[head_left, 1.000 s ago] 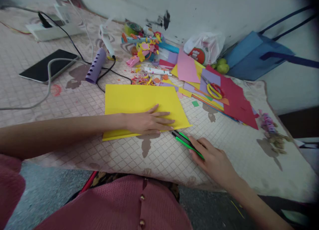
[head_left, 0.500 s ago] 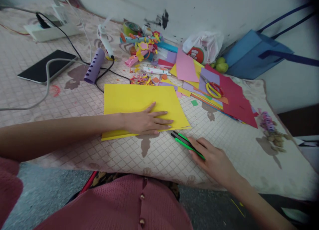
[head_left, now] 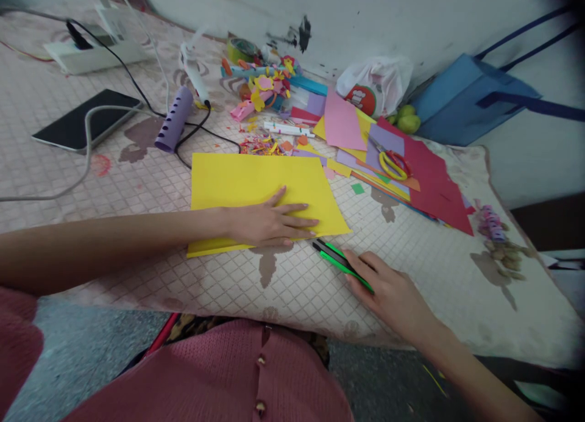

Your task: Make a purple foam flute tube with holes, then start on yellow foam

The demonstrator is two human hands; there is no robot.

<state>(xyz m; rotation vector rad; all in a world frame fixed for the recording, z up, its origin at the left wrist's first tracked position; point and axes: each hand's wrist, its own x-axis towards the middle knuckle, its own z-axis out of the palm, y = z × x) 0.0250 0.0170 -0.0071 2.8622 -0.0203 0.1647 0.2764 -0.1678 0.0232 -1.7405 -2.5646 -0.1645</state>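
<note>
A folded sheet of yellow paper (head_left: 247, 178) lies in front of me on the table. My left hand (head_left: 272, 222) presses flat on it with fingers spread, close to its near edge. That edge shows a narrow second layer beneath the top one. My right hand (head_left: 388, 288) grips a green and black box cutter (head_left: 342, 262), angled toward the near edge of the paper. The cutter's front end is close to my left fingertips; whether its tip touches the paper I cannot tell.
Coloured paper sheets (head_left: 434, 178) with scissors (head_left: 393, 164) on top lie at the right. Behind are paper scraps (head_left: 262, 146), a glue gun (head_left: 194, 74) and a punched purple tube (head_left: 173, 120). A tablet (head_left: 86, 122) and cables are at the left, a blue bag (head_left: 470, 99) at the back right.
Almost nothing differs. The right hand and box cutter have shifted very slightly left; the left hand stays flat on the yellow paper.
</note>
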